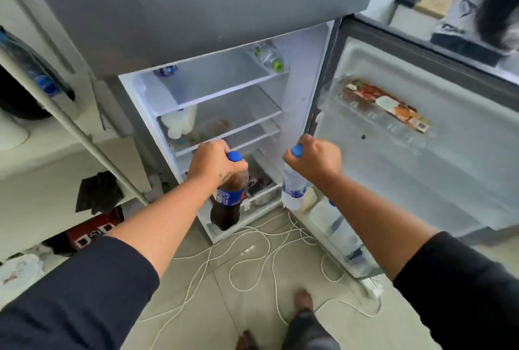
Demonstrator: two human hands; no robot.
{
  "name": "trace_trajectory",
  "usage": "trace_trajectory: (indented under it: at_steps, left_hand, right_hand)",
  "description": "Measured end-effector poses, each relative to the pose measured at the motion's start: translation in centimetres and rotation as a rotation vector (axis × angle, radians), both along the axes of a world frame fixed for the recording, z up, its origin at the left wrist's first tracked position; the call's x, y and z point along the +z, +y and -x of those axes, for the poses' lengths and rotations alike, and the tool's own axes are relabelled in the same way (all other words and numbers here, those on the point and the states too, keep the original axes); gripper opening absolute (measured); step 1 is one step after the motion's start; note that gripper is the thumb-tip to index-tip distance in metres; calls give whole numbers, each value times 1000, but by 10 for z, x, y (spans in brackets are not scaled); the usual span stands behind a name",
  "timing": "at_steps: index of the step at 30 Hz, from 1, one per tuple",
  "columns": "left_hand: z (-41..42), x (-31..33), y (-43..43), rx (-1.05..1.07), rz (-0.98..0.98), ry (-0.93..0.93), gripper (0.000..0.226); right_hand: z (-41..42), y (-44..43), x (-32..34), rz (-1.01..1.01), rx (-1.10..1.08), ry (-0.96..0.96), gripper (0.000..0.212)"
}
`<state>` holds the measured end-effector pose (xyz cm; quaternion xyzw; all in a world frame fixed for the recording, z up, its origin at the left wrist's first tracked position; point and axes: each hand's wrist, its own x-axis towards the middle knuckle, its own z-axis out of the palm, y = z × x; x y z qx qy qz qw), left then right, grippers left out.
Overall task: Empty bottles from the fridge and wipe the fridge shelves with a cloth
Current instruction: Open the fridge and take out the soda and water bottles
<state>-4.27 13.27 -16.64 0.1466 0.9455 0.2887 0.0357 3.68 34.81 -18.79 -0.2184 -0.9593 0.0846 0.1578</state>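
The left hand (pixel 213 162) grips a cola bottle (pixel 229 198) by its neck, the right hand (pixel 316 162) a water bottle (pixel 293 189).

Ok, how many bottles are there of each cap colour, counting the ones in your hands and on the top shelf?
Blue caps: 2, the cola bottle in the left hand and the water bottle in the right hand.
Green caps: 1, the clear bottle on the top shelf.
Total: 3. A blue thing at that shelf's left end is too blurred to count.
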Motion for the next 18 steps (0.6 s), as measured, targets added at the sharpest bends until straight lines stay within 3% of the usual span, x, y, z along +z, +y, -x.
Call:
trace_trajectory:
  at_steps: [8,18]
  left_hand:
    - [-99,21,62,-298,-84,-12,34]
    - [-298,64,134,-627,-447,132,37]
  right_hand:
    - [-162,6,24,64,-266,42,38]
    - [-436,-12,76,56,-655,464,25]
